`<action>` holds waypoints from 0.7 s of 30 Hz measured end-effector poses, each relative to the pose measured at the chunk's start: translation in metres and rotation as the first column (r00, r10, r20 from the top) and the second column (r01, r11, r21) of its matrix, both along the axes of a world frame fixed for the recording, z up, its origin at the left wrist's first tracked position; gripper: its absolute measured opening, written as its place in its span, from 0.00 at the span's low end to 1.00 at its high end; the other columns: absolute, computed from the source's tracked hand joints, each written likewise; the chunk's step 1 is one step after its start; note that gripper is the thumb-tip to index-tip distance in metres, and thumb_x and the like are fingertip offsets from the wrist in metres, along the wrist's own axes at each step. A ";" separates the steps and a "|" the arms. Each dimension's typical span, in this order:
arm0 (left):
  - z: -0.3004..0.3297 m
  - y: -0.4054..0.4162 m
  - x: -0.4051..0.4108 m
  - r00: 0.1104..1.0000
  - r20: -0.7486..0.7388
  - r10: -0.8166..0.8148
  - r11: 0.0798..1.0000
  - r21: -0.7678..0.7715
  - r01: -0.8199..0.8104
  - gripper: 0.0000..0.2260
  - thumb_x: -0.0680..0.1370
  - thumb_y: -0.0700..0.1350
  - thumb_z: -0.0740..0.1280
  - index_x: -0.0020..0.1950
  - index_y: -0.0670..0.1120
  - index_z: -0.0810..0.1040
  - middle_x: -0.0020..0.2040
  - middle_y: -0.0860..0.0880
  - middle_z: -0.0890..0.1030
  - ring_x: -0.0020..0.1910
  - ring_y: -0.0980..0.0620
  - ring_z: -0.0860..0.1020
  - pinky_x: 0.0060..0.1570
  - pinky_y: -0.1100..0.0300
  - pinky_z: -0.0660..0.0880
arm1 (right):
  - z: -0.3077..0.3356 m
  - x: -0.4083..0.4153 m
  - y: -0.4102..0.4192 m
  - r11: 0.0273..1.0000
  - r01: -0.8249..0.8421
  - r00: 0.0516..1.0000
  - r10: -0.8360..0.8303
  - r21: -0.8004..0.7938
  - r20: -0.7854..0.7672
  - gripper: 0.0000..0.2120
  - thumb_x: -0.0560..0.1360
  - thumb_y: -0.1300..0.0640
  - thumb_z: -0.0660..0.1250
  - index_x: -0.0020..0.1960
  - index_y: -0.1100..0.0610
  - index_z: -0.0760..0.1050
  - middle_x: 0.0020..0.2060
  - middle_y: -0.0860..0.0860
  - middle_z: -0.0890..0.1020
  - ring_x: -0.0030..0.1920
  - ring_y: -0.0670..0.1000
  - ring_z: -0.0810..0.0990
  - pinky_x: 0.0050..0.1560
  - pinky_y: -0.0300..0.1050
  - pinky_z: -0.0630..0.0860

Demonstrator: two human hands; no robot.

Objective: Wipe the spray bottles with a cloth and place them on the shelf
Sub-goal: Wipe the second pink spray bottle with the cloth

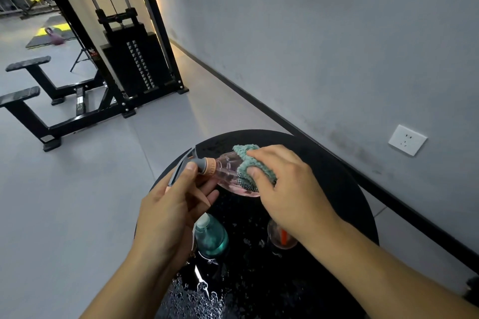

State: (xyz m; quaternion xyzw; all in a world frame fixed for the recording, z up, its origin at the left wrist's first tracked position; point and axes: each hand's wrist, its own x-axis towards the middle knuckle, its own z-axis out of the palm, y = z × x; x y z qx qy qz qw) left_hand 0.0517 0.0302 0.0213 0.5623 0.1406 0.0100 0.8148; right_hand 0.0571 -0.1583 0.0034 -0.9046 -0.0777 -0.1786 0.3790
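Head view, from the biggest thing down: a round black table (pixel 337 176), wet with droplets, stands against the wall. Over it the left hand (pixel 171 204) grips the spray head of a pink bottle (pixel 228 171) held sideways, while the right hand (pixel 282 184) presses a green cloth (pixel 248 160) round its body, fingers curled. A teal bottle (pixel 211 238) and another pink one (pixel 281 238) stand below. Wet plastic may slip from the left hand's hold, or a squeezed trigger could spray. No shelf is in sight.

Right hand (pixel 280 179) presses cloth (pixel 248 163) on pink bottle (pixel 228 171).
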 end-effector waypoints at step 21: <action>-0.002 0.007 0.003 0.995 -0.103 -0.010 0.996 -0.089 0.001 0.11 0.84 0.44 0.66 0.58 0.38 0.84 0.54 0.38 0.88 0.55 0.42 0.88 0.52 0.50 0.85 | -0.007 -0.003 0.004 0.997 -0.072 0.995 0.072 -0.007 0.062 0.17 0.80 0.58 0.71 0.68 0.51 0.80 0.63 0.42 0.80 0.65 0.39 0.74 0.70 0.33 0.69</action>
